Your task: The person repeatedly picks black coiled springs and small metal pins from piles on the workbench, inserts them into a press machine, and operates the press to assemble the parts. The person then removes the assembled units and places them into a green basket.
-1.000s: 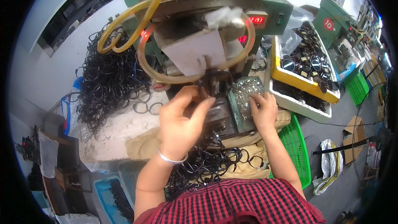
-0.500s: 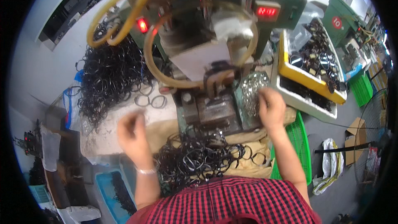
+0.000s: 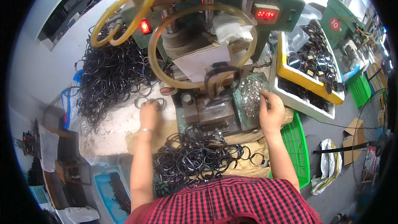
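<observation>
My left hand (image 3: 150, 115) is at the black eyeglass frame (image 3: 162, 103) lying on the pale board, its fingers closed over the middle of the frame. My right hand (image 3: 272, 113) hovers at the right edge of a heap of small shiny metal pieces (image 3: 251, 99), thumb and fingertips pinched together; whatever is between them is too small to make out. Between my hands, another black frame (image 3: 208, 89) stands upright at the press (image 3: 215, 114). A pile of black eyeglass frames (image 3: 195, 157) lies close in front of my body.
A large heap of black frames (image 3: 110, 81) covers the board's far left. A yellow hose (image 3: 151, 54) loops before the press. At right are a yellow-rimmed foam box (image 3: 309, 84) of sunglasses and a green basket (image 3: 306, 153). A blue tub (image 3: 101, 186) stands low at left.
My left hand has moved forward and right onto the frame on the board, and its fingers have closed. My right hand stays by the metal pieces, slightly lower. The press's red counter display has changed.
</observation>
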Demonstrator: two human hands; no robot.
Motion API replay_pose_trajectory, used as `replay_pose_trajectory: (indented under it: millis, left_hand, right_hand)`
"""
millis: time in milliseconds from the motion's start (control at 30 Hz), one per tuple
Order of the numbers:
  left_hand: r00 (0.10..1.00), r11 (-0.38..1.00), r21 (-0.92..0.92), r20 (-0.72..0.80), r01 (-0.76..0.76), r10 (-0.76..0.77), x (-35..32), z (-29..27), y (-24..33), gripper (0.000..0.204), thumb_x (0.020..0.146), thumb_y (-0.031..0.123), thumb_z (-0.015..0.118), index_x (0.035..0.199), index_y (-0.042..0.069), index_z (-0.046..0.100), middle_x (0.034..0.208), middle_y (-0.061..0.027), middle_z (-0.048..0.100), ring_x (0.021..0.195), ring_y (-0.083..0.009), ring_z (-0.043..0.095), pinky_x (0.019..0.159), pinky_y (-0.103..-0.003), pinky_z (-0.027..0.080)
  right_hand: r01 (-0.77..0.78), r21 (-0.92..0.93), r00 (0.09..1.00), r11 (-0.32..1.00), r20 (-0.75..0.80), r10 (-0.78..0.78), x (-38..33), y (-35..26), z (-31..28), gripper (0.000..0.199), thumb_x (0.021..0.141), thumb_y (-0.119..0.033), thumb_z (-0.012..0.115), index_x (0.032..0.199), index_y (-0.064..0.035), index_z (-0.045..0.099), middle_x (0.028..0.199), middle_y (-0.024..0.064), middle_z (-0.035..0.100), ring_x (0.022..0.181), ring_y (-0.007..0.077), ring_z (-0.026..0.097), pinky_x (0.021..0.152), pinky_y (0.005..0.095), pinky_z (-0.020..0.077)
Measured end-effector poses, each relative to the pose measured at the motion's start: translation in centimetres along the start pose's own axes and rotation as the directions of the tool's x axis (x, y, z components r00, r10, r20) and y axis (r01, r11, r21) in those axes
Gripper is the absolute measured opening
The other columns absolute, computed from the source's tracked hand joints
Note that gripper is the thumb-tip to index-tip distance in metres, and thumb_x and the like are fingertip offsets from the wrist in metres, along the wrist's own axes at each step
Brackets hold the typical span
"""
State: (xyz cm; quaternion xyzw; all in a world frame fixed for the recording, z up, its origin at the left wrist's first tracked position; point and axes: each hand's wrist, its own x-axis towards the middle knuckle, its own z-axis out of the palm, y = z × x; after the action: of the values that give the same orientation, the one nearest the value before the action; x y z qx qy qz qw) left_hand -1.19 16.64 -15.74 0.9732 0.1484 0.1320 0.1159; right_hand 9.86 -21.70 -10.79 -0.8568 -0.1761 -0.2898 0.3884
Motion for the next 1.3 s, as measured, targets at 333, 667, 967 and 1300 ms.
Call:
replay_pose_trajectory:
  millis: [333, 667, 967, 1300]
  left_hand:
    - [0.874, 0.597, -0.798, -0.344, -0.08, -0.342, -3.2, -6.2, 4.5, 0.004, 0.095, 0.003, 0.055, 0.098, 0.001, 0.054, 0.089, -0.0037, 0.059, 0.08, -0.0093, 0.058, 0.072, -0.024, 0.049]
    - [0.851, 0.327, -0.945, -0.151, 0.025, -0.502, -3.0, -5.3, 6.4, 0.006, 0.093, 0.0, 0.055, 0.099, 0.001, 0.055, 0.085, -0.0063, 0.063, 0.076, -0.0125, 0.061, 0.069, -0.024, 0.051]
    - [0.797, 0.083, -0.82, -0.57, -0.566, -0.202, -2.2, -14.3, 14.5, 0.011, 0.092, 0.0, 0.055, 0.102, 0.004, 0.052, 0.094, -0.004, 0.056, 0.085, -0.0167, 0.059, 0.078, -0.029, 0.05]
    - [0.913, 0.404, -0.835, -0.407, -0.374, 0.004, -3.7, -15.1, 17.6, 0.012, 0.087, -0.008, 0.057, 0.095, -0.001, 0.052, 0.087, -0.0097, 0.063, 0.081, -0.0164, 0.063, 0.079, -0.03, 0.054]
  right_hand:
    - [-0.338, 0.298, 0.941, 0.893, 0.142, 0.309, -3.0, -2.3, -4.4, 0.01, 0.083, -0.002, 0.064, 0.092, 0.0004, 0.068, 0.091, 0.0118, 0.067, 0.088, 0.0232, 0.063, 0.082, 0.0319, 0.0473]
    - [-0.384, 0.732, 0.921, 0.563, 0.348, 0.176, 1.9, -9.2, 2.2, 0.031, 0.081, 0.004, 0.062, 0.112, 0.0029, 0.06, 0.097, 0.0095, 0.067, 0.094, 0.0163, 0.064, 0.086, 0.0277, 0.0485]
    - [-0.587, 0.754, 0.807, 0.296, 0.513, 0.292, 2.5, -10.8, 1.3, 0.046, 0.081, 0.003, 0.064, 0.125, 0.0026, 0.05, 0.1, 0.0108, 0.066, 0.095, 0.0141, 0.062, 0.087, 0.0257, 0.0468]
    - [-0.335, 0.544, 0.899, 0.77, 0.43, 0.087, 2.0, -8.7, -2.3, 0.044, 0.082, -0.007, 0.064, 0.125, -0.0035, 0.055, 0.126, 0.0162, 0.057, 0.118, 0.029, 0.055, 0.102, 0.0385, 0.0414]
